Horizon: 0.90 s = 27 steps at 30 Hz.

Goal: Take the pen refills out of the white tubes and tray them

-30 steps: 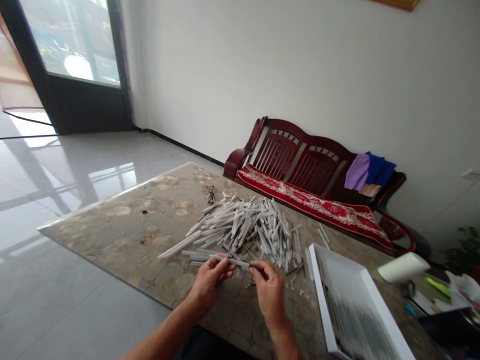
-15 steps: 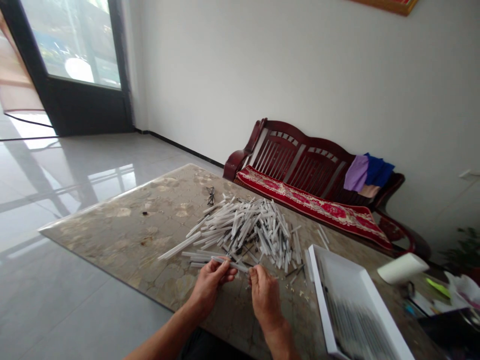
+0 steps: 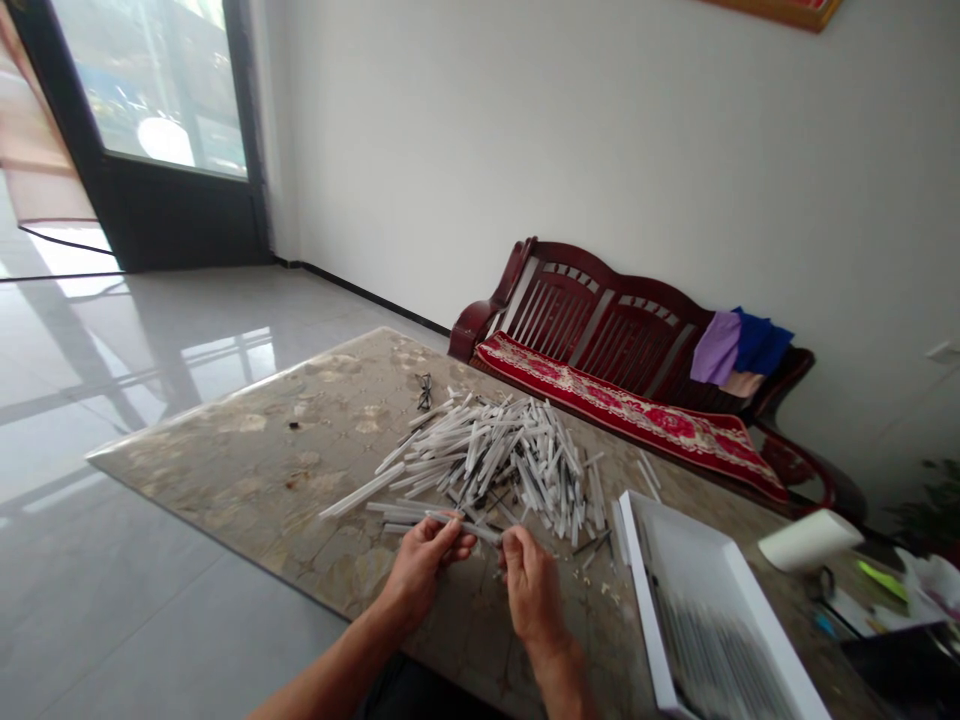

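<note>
Between my two hands, in front of the pile, lies a thin whitish plastic tube, roughly level. My left hand pinches its left part between thumb and fingers. My right hand is closed at the tube's right end, where the fingertips hide the tip. Just beyond both hands spreads a heap of similar whitish tubes, with darker thin sticks mixed in. To the right of my right hand stands a shallow white box with many thin grey sticks lined up inside.
All this is on a patterned table. A white cylindrical roll and clutter lie right of the box. A small black wiry object sits behind the heap. Beyond the table is a dark red wooden bench with cloths on it.
The view has shifted very slightly. Both hands keep their grip on the tube, with hardly any visible movement.
</note>
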Each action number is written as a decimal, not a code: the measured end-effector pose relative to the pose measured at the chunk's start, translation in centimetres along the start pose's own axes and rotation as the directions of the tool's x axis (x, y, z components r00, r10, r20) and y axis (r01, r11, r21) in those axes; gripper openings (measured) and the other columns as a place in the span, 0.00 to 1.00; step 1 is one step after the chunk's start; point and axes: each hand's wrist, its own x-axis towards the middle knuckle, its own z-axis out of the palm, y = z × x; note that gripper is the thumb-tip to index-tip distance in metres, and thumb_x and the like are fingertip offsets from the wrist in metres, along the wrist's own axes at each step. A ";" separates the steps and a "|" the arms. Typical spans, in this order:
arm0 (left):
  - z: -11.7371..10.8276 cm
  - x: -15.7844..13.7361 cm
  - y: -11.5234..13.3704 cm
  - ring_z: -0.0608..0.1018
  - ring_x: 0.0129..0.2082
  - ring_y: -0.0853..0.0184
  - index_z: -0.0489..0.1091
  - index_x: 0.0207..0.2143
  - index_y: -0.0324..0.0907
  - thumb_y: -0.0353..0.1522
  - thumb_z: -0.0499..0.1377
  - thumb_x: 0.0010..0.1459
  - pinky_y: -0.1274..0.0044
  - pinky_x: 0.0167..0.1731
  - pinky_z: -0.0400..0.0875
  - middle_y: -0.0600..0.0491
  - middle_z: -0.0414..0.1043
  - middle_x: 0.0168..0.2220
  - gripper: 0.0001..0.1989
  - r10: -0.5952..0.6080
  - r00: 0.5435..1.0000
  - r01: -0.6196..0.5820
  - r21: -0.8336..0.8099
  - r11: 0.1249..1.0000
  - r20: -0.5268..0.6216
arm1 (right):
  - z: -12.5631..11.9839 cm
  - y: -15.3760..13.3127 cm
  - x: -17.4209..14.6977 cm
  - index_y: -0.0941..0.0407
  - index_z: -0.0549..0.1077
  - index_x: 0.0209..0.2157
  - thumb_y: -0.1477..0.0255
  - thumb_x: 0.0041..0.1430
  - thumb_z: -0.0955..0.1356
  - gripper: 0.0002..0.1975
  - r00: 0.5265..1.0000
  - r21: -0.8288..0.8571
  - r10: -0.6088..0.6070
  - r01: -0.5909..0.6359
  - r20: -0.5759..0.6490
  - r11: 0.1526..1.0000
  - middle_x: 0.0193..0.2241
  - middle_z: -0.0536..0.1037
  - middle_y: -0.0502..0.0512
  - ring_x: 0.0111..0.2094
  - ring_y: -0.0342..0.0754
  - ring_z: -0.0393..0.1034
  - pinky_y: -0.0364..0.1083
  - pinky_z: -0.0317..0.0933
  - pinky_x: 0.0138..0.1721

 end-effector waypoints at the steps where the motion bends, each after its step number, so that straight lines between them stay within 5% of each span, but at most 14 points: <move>1: 0.0 0.0 0.0 0.80 0.24 0.67 0.75 0.29 0.38 0.42 0.77 0.33 0.81 0.26 0.74 0.54 0.78 0.23 0.23 0.001 1.000 -0.001 -0.001 1.000 -0.002 | -0.1 0.0 -0.1 0.53 0.74 0.34 0.57 0.68 0.59 0.18 1.000 0.021 -0.021 0.021 0.000 1.000 0.26 0.78 0.52 0.26 0.47 0.72 0.42 0.60 0.28; 3: 0.1 0.0 0.0 0.80 0.24 0.67 0.75 0.29 0.38 0.42 0.77 0.34 0.80 0.25 0.74 0.54 0.78 0.23 0.23 0.009 1.000 -0.009 0.007 1.000 0.003 | -0.1 0.1 -0.2 0.53 0.74 0.36 0.58 0.67 0.61 0.16 0.998 0.012 -0.056 0.056 -0.026 0.998 0.29 0.79 0.53 0.29 0.47 0.73 0.42 0.61 0.30; 7: 0.0 0.0 -0.2 0.80 0.24 0.67 0.76 0.29 0.38 0.42 0.76 0.36 0.80 0.25 0.73 0.54 0.78 0.23 0.22 0.020 1.000 -0.021 0.037 0.999 0.017 | 0.4 0.2 -0.6 0.53 0.69 0.22 0.57 0.69 0.56 0.25 0.999 0.019 0.054 -0.054 -0.002 0.998 0.17 0.72 0.50 0.20 0.45 0.67 0.42 0.56 0.24; 13: -0.1 0.0 -0.3 0.80 0.25 0.66 0.76 0.29 0.38 0.42 0.76 0.36 0.79 0.26 0.74 0.53 0.79 0.24 0.22 0.031 0.999 -0.032 0.043 0.999 0.018 | 0.5 0.1 -0.7 0.53 0.73 0.36 0.57 0.66 0.62 0.16 0.998 0.096 0.026 -0.020 -0.057 0.995 0.29 0.78 0.51 0.29 0.47 0.72 0.41 0.62 0.31; 18: 0.0 -0.1 -0.3 0.80 0.24 0.65 0.76 0.30 0.38 0.42 0.76 0.36 0.79 0.24 0.74 0.54 0.78 0.23 0.22 0.050 0.999 -0.050 0.064 0.997 0.009 | 0.8 0.6 -0.7 0.53 0.69 0.22 0.54 0.67 0.58 0.25 0.994 0.072 0.092 -0.088 -0.064 0.994 0.16 0.71 0.49 0.19 0.45 0.65 0.42 0.55 0.22; 23: 0.1 0.0 -0.4 0.80 0.24 0.65 0.76 0.29 0.39 0.44 0.76 0.36 0.79 0.25 0.74 0.53 0.78 0.23 0.23 0.055 0.998 -0.056 0.086 0.995 0.015 | 0.9 0.9 -1.2 0.53 0.73 0.37 0.55 0.66 0.60 0.19 0.996 0.128 0.070 -0.061 -0.062 0.990 0.28 0.78 0.52 0.29 0.47 0.73 0.42 0.62 0.29; 27: 0.0 0.0 -0.4 0.80 0.24 0.66 0.76 0.29 0.39 0.43 0.76 0.36 0.79 0.24 0.74 0.54 0.77 0.23 0.22 0.062 0.998 -0.063 0.095 0.993 0.019 | 1.2 0.9 -1.3 0.53 0.68 0.24 0.55 0.67 0.59 0.23 0.990 0.092 0.123 -0.117 -0.063 0.989 0.18 0.72 0.48 0.20 0.45 0.66 0.42 0.56 0.22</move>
